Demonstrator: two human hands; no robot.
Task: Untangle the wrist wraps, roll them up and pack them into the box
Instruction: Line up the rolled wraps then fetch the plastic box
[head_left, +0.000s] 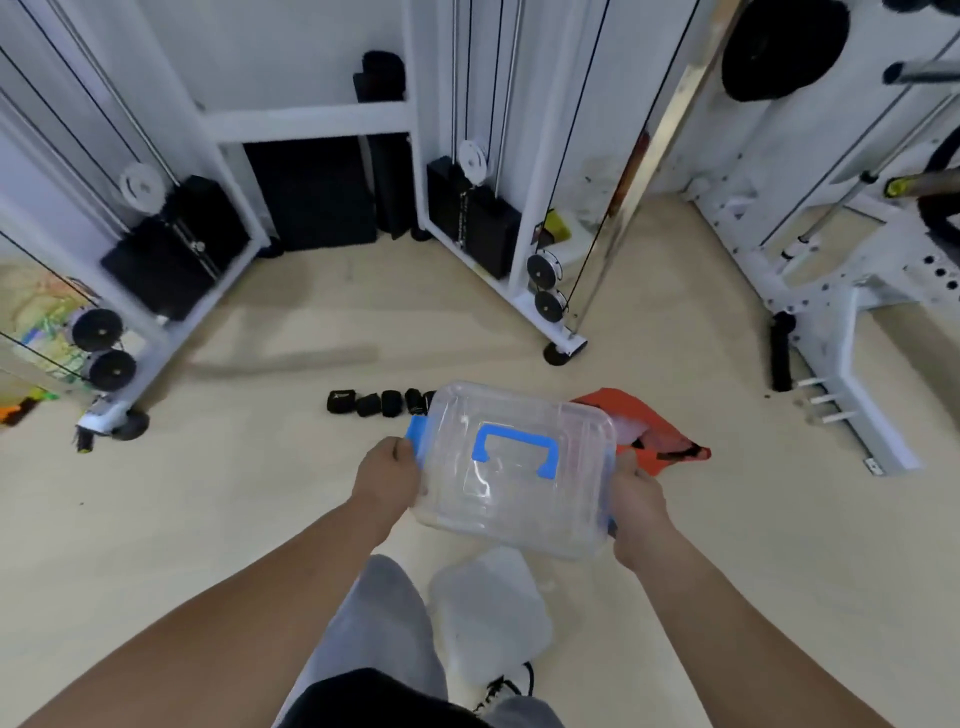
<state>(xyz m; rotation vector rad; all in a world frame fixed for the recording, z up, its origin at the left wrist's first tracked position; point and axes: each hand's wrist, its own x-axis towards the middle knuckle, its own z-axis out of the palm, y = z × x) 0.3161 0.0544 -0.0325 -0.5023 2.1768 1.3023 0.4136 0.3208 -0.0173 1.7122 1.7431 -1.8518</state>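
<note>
Both hands, left hand (387, 475) and right hand (636, 499), grip the box (514, 467) by its ends; rolled wraps (379, 402) lie in a row just beyond its left corner.

We count five rolled black wrist wraps (382, 403) in a row on the far floor, though the fifth is partly hidden, one clear box (514, 467), and one orange bag (644, 426) at right.

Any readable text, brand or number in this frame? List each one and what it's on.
None legible.
Leftmost rolled wrist wrap: small white mark, too blurred to read.
Clear box, held in the left hand and right hand: no print visible.
Orange bag: black marking, unreadable.
</note>
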